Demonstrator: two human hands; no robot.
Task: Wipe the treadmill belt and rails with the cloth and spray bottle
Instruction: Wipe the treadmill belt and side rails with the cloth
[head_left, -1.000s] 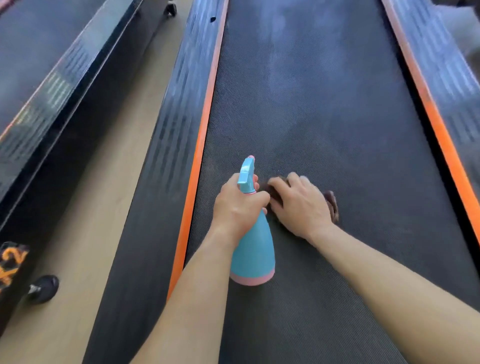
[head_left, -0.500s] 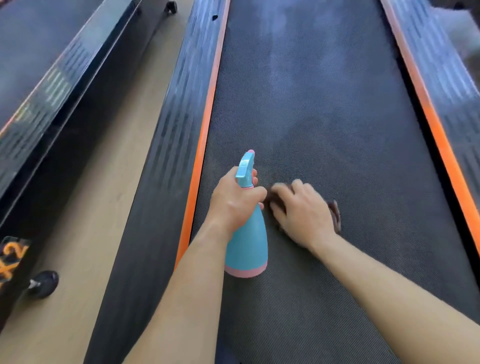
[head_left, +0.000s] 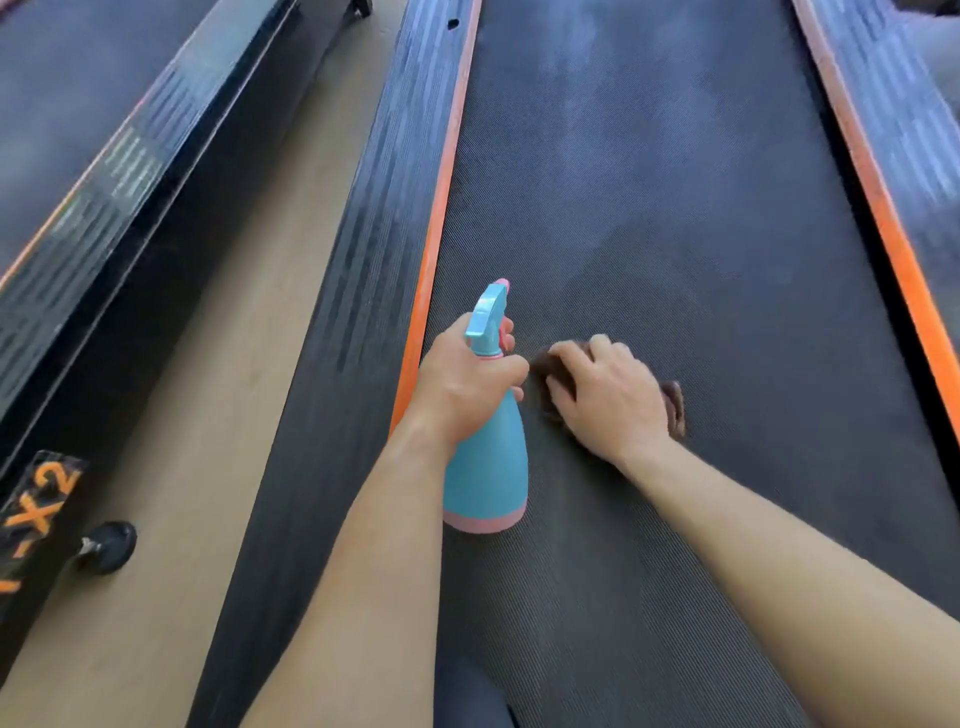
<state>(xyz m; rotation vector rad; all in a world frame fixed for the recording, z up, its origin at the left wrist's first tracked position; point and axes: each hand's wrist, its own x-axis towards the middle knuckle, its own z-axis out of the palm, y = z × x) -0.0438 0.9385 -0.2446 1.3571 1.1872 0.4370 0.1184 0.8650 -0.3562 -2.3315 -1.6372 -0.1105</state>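
**Head view**

1. Change: over the last second the left hand, the spray bottle and the right hand have shifted slightly up the belt. Their arrangement relative to each other is unchanged. The cloth has stayed under the right hand throughout.
2. Meaning for the task: judged from this, the wipe is progressing in short strokes near the belt's left edge. Most of the belt ahead appears hazy and is probably not yet wiped. The left rail and right rail are not being touched.
3. Left hand: the fingers are wrapped round the bottle neck just below the trigger head. The bottle leans away from the person with its nozzle pointing forward. Whether its base rests on the belt cannot be determined.
4. Right hand: palm down, fingers bent over the bunched brown cloth, holding it against the belt just beside the bottle. Cloth edges show at the fingertips and behind the wrist.
5. Both forearms extend forward, nearly parallel.
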